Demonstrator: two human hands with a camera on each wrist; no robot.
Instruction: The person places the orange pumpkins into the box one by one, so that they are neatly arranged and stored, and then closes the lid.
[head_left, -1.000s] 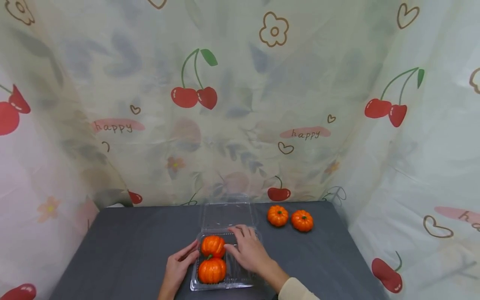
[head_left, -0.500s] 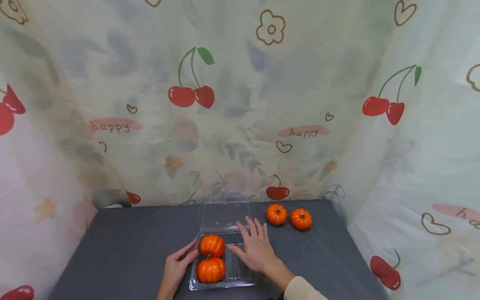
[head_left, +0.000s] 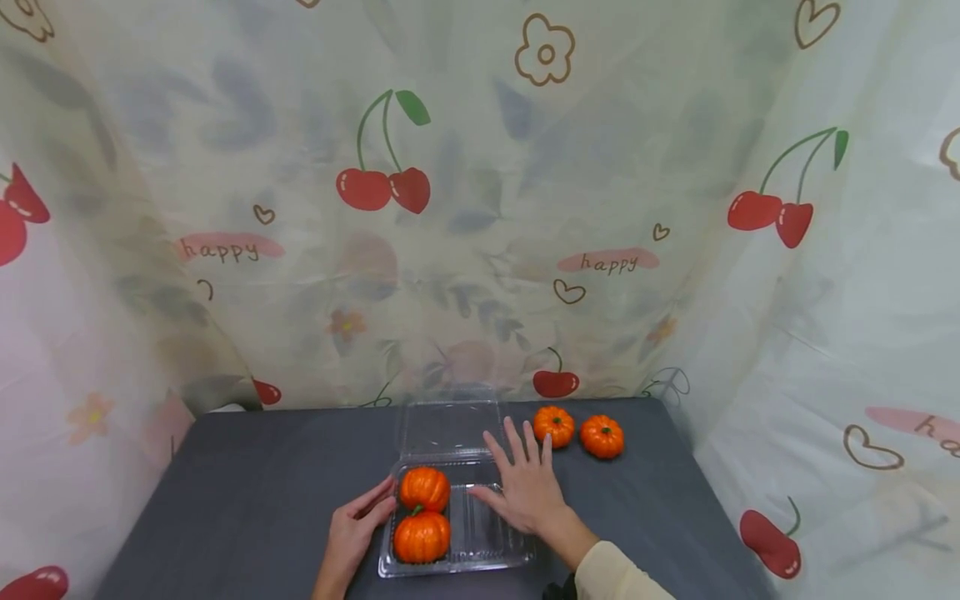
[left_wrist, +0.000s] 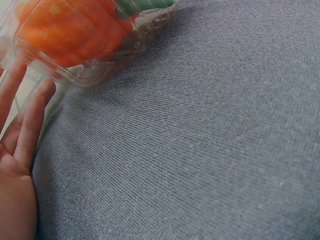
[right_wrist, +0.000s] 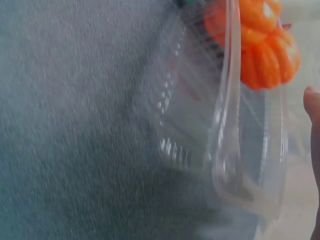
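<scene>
Clear clamshell (head_left: 480, 533) holds two orange pumpkins (head_left: 422, 537); left fingers (head_left: 371, 497) straight against side; right fingers (head_left: 515, 442) spread, empty.

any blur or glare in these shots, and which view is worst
Right wrist view looks worst: the clear container is soft, the tablecloth streaky, perhaps from motion, with white glints along the container's ridges; left wrist view: cloth weave fairly crisp, orange pumpkin hazy behind shiny plastic; head view: clearest, "happy" readable on the curtain.
</scene>
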